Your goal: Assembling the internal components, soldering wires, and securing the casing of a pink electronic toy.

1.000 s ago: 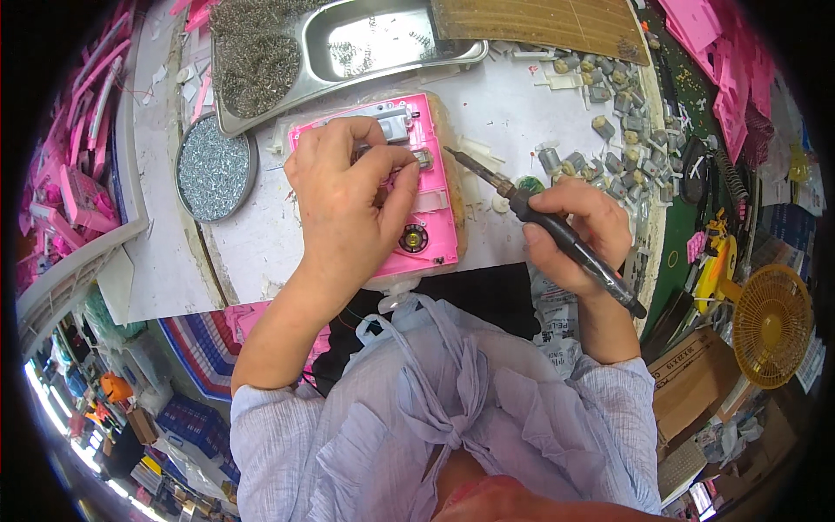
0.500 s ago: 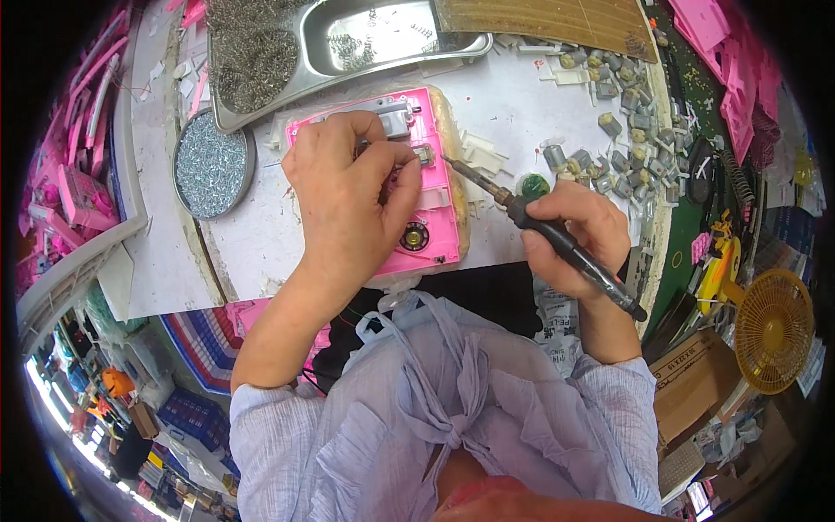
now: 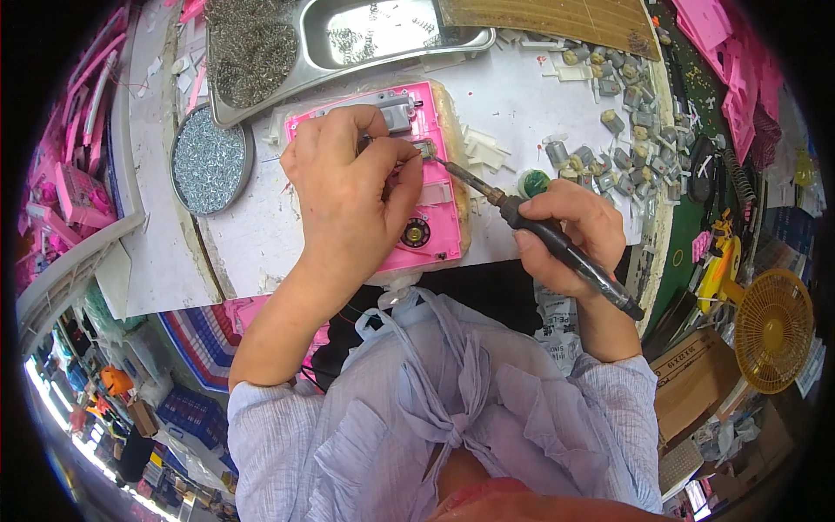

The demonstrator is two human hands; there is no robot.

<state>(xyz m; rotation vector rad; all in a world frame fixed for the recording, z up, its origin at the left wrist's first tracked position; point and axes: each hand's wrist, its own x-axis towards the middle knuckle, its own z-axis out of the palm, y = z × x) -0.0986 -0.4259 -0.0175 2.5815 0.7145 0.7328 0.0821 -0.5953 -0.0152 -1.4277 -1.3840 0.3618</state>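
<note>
A pink plastic shell [image 3: 445, 222] lies on a padded, plastic-wrapped block in front of me. Inside it are a grey motor housing [image 3: 398, 113], a small round speaker [image 3: 416, 232] and a small metal part [image 3: 425, 150]. My right hand [image 3: 584, 230] grips the black handle of a soldering iron [image 3: 557, 247]. Its thin tip points left and touches, or nearly touches, the metal part. Over the shell's left side, my left hand [image 3: 341, 187] is closed in a pinch beside that same part. Whatever its fingertips hold is hidden.
A round dish of small screws [image 3: 209, 165] stands at left, below a metal tray [image 3: 304, 61] with springs. Loose small motors [image 3: 622, 161] cover the table's right side. White plastic pieces [image 3: 487, 150] and a small green-filled pot [image 3: 533, 183] sit near the iron.
The iron and my right hand have shifted slightly left and down, bringing the tip to the metal part's lower edge. My left hand stays pinched in nearly the same place.
</note>
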